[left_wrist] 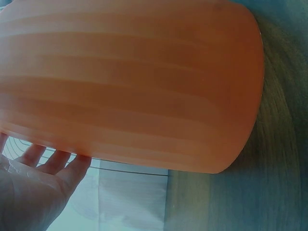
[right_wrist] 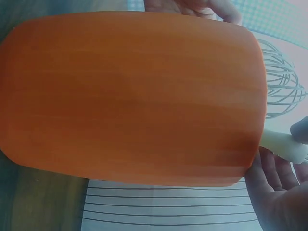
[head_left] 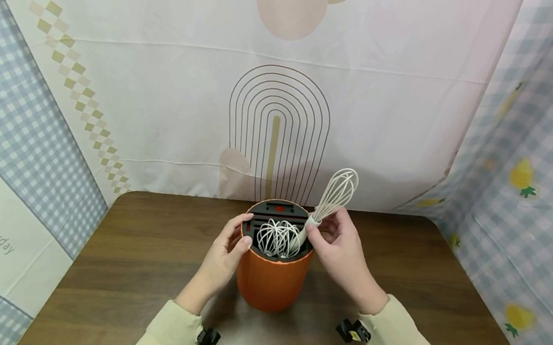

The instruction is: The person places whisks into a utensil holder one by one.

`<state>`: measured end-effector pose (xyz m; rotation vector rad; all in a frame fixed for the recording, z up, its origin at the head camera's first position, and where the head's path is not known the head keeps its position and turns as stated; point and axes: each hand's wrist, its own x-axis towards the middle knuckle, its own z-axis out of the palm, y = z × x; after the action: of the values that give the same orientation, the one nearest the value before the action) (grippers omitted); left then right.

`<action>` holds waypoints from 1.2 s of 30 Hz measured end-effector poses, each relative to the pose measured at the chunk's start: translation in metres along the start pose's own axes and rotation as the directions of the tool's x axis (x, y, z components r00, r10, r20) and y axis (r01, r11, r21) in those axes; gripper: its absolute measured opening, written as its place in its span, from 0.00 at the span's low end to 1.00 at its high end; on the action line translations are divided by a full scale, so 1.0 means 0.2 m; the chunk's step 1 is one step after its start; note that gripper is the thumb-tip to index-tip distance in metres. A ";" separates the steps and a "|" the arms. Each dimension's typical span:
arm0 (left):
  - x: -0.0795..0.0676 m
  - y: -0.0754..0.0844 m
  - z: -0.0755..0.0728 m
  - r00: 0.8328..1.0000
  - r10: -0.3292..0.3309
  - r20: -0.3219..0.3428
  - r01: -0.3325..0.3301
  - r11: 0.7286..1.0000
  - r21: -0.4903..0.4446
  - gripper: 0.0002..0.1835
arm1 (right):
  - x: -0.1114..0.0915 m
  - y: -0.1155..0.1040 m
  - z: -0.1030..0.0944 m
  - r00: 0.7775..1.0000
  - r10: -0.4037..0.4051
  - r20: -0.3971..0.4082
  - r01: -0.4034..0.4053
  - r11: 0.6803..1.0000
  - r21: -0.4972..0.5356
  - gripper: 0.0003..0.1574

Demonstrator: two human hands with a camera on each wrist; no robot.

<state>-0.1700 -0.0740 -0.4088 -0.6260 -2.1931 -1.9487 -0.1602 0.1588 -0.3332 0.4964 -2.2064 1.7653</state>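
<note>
An orange knife-and-utensil holder (head_left: 272,284) with a black slotted insert stands upright on the table. My left hand (head_left: 221,254) grips its left side at the rim, the thumb at the front and the fingers further back. Between thumb and fingers, my right hand (head_left: 341,251) pinches a whisk (head_left: 336,193) by its pale handle, just below the wires. That whisk leans right with its wire loops up, and its lower handle reaches into the holder's right side. More white whisk wires (head_left: 277,237) rise from the front of the holder, their handle hidden inside. The right wrist view also shows whisk wires (right_wrist: 280,82) beyond the rim.
The brown wooden table (head_left: 146,260) spreads to both sides of the holder. A white patterned cloth (head_left: 176,111) hangs just behind the table's back edge. Blue checked cloths (head_left: 529,126) hang at the sides.
</note>
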 end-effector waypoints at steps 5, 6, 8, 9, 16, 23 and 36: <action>0.00 0.04 0.00 1.000 -0.012 0.005 0.012 1.000 0.008 0.25 | 0.00 0.00 -0.01 1.000 0.002 0.013 -0.002 1.000 -0.008 0.20; -0.01 0.04 0.00 1.000 -0.010 0.004 0.010 1.000 0.010 0.25 | 0.00 0.00 -0.01 1.000 0.003 0.016 -0.003 1.000 -0.006 0.20; -0.01 0.04 0.00 1.000 -0.012 0.003 0.012 1.000 0.006 0.25 | 0.00 0.00 -0.01 1.000 0.005 0.024 -0.005 1.000 -0.002 0.21; 0.00 0.04 0.00 1.000 -0.012 0.004 0.012 1.000 0.005 0.25 | 0.00 0.00 -0.01 1.000 0.005 0.029 -0.005 1.000 -0.001 0.21; 0.00 -0.03 0.00 1.000 -0.005 0.005 0.005 1.000 0.000 0.25 | 0.00 0.00 -0.01 0.997 -0.050 0.066 0.052 0.998 -0.028 0.24; 0.02 -0.16 -0.01 1.000 -0.009 -0.007 0.009 1.000 0.000 0.25 | 0.01 -0.01 -0.01 0.990 -0.123 0.072 0.124 0.992 -0.017 0.27; -0.01 0.03 -0.01 1.000 -0.023 0.012 0.023 1.000 0.005 0.25 | 0.01 -0.05 -0.02 0.987 -0.141 0.072 0.151 0.975 -0.164 0.24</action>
<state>-0.1667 -0.0750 -0.4030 -0.6164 -2.2213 -1.9552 -0.1572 0.1611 -0.3222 0.6614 -2.2704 1.4925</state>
